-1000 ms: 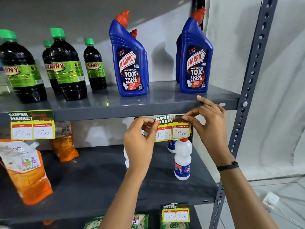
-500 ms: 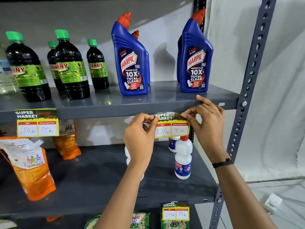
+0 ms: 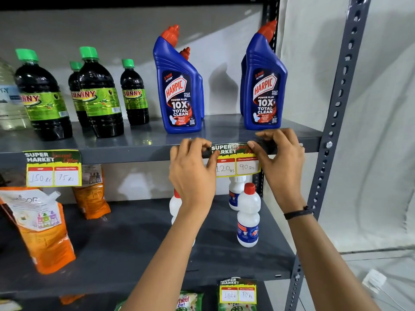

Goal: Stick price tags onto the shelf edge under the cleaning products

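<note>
Price tag (image 3: 235, 161) left edge behind left-hand fingers (image 3: 203, 153); lowest shelf cropped.

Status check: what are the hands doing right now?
Left hand and right hand pinching tag corners. Tag's top against shelf edge, below the Harpic bottles. Nothing in the way.

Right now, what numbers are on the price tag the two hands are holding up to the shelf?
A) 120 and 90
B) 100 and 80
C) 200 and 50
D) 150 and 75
A: the price tag pinched between the left hand and the right hand at the shelf edge reads 120 under MRP and 90 under Discounted Price.
</note>
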{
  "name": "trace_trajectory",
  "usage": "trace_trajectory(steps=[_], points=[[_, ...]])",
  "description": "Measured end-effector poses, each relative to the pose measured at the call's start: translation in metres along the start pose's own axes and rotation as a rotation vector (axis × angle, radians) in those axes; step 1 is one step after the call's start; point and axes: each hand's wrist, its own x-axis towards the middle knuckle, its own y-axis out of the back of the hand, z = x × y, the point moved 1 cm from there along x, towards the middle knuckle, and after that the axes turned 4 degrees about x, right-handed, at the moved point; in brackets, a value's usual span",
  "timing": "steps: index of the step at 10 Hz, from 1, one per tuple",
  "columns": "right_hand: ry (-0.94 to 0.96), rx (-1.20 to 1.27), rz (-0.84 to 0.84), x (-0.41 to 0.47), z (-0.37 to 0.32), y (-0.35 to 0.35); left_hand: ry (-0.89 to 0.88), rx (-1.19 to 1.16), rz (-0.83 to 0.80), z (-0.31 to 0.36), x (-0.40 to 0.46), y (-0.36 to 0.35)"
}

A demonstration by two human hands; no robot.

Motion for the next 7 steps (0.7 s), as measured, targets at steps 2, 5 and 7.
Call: trace_trajectory(steps=[2,5,7], points=[[0.033,-0.122,-0.04,-0.001,0.003,-0.003,-0.18,0.026,-0.102,0.007,0.017,-0.012],[0.019,-0.156,-0.009,-0.002,0.002,-0.008,-0.279,0.134,-0.113,0.007,0.018,-0.027],[0.051,-0.189,-0.043,0.003,-0.002,-0.004,-0.357,0.133,-0.146,0.007,0.023,-0.022]])
